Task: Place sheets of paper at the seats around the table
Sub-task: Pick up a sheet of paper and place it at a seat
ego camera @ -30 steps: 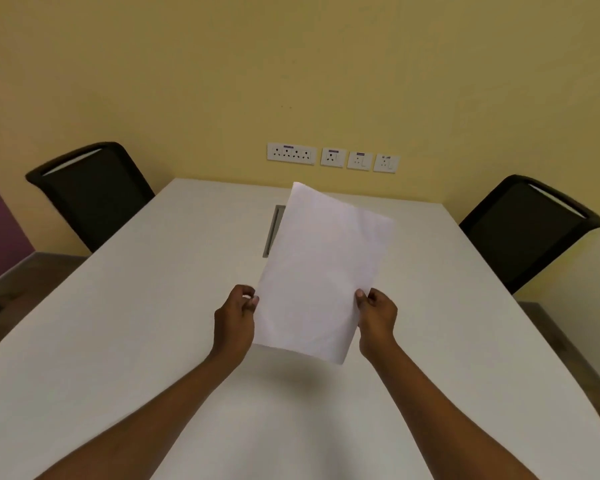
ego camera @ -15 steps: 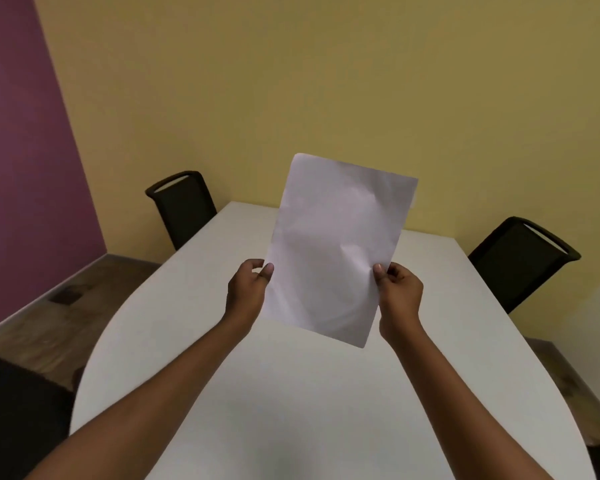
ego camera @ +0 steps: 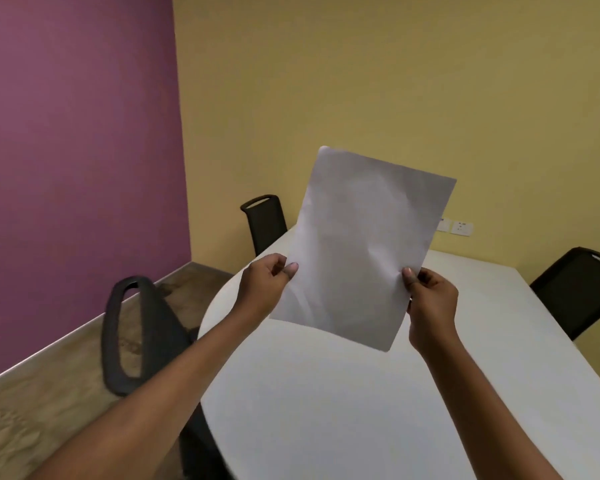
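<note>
I hold white sheets of paper (ego camera: 364, 244) upright in the air above the white table (ego camera: 326, 393). My left hand (ego camera: 267, 282) pinches the left edge near the bottom. My right hand (ego camera: 430, 299) pinches the right edge, thumb on the front. Whether it is one sheet or a thin stack cannot be told. A black chair (ego camera: 136, 334) stands at the table's near left side, another black chair (ego camera: 264, 223) at the far left corner, and a third black chair (ego camera: 582, 292) on the right.
A purple wall (ego camera: 77, 150) is on the left and a yellow wall (ego camera: 361, 81) behind the table. Wall sockets (ego camera: 459, 228) sit low on the yellow wall. Wooden floor (ego camera: 32, 410) runs along the table's left side.
The view has swung left and up: the purple wall and the near left chair have come into sight. The paper has risen from lying low over the table to standing upright in both hands.
</note>
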